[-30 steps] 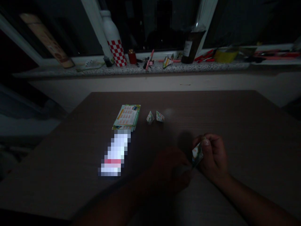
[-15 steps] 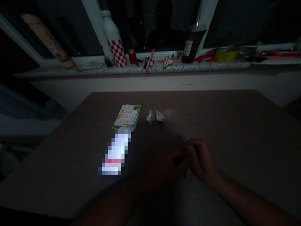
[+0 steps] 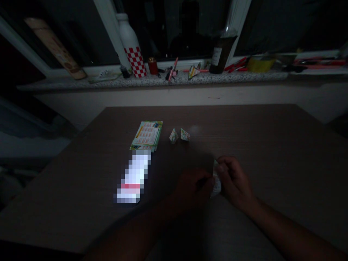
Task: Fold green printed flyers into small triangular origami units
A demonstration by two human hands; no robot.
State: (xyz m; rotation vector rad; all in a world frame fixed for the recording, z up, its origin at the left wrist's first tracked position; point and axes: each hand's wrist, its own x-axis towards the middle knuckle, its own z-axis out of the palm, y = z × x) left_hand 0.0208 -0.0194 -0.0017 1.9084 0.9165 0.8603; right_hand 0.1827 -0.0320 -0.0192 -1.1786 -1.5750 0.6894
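Observation:
Between my two hands is a small piece of folded paper (image 3: 216, 184), pale with faint print. My left hand (image 3: 194, 186) lies in shadow and pinches its left edge. On the other side my right hand (image 3: 235, 181) grips the paper between thumb and fingers. Two small folded paper pieces, one pointed (image 3: 173, 136) and one angular (image 3: 185, 135), stand side by side beyond my hands. Left of them lies a stack of printed paper sheets (image 3: 146, 135), green and white with red print.
A lit phone-like screen (image 3: 133, 177), blurred out, lies on the wooden table (image 3: 258, 127) left of my hands. Along the stone windowsill (image 3: 108, 82) stand a red-checked white bottle (image 3: 133, 54), a red jar (image 3: 152, 66), a dark cup (image 3: 219, 54), pens and another folded paper (image 3: 193, 71).
The folded paper has turned so that more of its pale face shows. My right fingers have shifted slightly up; my left hand stays nearly in place.

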